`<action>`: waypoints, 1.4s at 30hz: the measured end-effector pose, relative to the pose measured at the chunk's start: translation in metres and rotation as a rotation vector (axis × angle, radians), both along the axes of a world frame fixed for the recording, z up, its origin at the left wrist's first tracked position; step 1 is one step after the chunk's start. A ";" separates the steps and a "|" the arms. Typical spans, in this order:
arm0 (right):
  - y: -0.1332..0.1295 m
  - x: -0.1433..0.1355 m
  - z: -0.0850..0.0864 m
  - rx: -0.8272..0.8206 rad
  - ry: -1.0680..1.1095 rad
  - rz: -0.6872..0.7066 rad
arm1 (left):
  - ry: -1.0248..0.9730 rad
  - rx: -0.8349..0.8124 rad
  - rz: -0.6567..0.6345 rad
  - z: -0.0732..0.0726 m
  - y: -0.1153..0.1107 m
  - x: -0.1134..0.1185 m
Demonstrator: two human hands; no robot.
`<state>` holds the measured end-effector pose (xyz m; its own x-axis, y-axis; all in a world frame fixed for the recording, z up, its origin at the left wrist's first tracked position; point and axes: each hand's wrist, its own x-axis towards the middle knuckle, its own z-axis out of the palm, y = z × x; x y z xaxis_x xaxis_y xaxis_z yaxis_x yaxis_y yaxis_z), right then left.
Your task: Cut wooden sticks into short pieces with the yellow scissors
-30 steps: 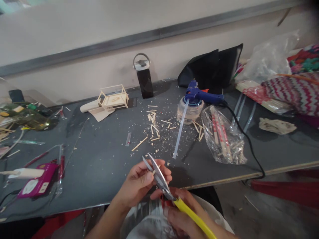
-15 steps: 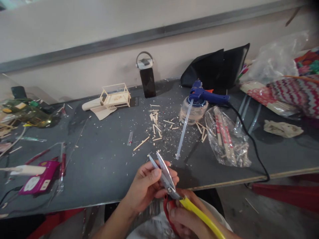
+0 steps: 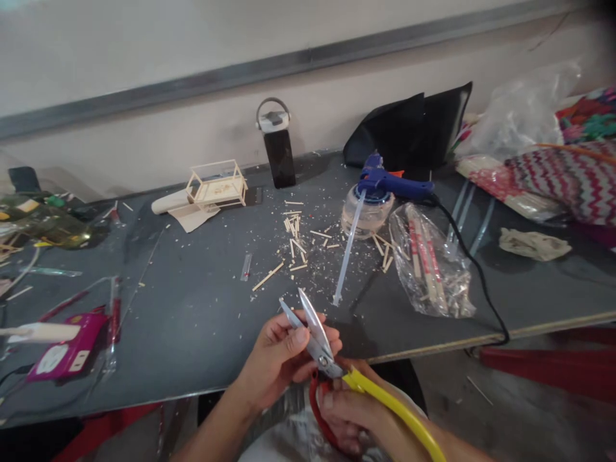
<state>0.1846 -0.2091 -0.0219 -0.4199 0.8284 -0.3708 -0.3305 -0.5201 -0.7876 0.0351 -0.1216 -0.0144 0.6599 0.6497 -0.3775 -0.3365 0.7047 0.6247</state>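
Observation:
My right hand [image 3: 359,414] is wrapped round the handles of a pair of scissors [image 3: 323,350], one handle yellow and one red. The blades stand apart and point away from me, above the table's front edge. My left hand [image 3: 283,346] is at the blades, with its thumb bent in against them and its fingers curled behind. Whatever lies between the thumb and fingers is too small or hidden to make out. Beyond the blade tips, short cut wooden sticks [image 3: 294,224] and a longer stick [image 3: 268,276] lie among small chips.
A blue glue gun [image 3: 399,185] rests on a round clear jar [image 3: 366,215]. A small stick frame [image 3: 219,189] and a dark bottle [image 3: 280,157] stand at the back. On the right lies a plastic bag of sticks [image 3: 428,269]; on the left, a magenta device [image 3: 70,346].
The view has shifted slightly, so the table things appear a little further left. The scissor blades look slightly wider apart. Both hands keep nearly the same pose.

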 end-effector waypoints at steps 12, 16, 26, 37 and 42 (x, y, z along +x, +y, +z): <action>-0.004 -0.010 0.006 -0.012 -0.016 -0.144 | 0.177 -0.025 0.018 0.008 -0.004 0.003; -0.007 -0.016 0.002 -0.128 0.057 -0.196 | 0.242 -0.056 0.017 0.008 -0.005 0.007; -0.005 -0.005 0.004 -0.118 0.052 -0.258 | 0.527 0.505 0.057 0.014 0.023 -0.003; -0.009 -0.003 -0.016 -0.132 0.168 -0.357 | 0.878 1.649 -0.067 -0.009 0.037 -0.014; -0.010 -0.004 -0.020 -0.153 0.171 -0.338 | 0.878 1.529 0.026 -0.006 0.036 -0.014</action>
